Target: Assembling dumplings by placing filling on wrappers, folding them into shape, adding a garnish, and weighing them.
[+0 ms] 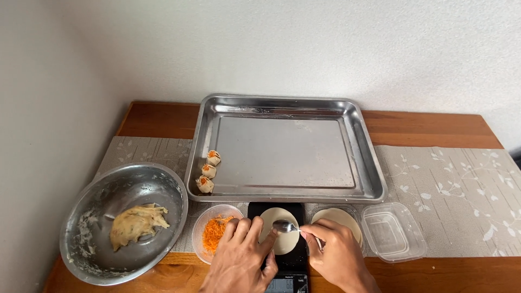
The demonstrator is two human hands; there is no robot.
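Note:
My right hand (336, 252) grips a small metal spoon (286, 227) by its handle, its bowl hovering over a round pale dough wrapper (279, 239) that lies on a black kitchen scale (282, 271). My left hand (241, 255) rests beside the wrapper with its fingers spread, fingertips touching the wrapper's left edge and holding nothing. A small clear bowl of grated carrot (214, 232) sits just left of that hand.
A steel mixing bowl (95, 190) with pale filling (135, 223) stands at the left. A large steel tray (369, 163) behind the scale holds three shaped dumplings (208, 171). A stack of wrappers (342, 220) and a clear plastic lid (392, 230) lie to the right.

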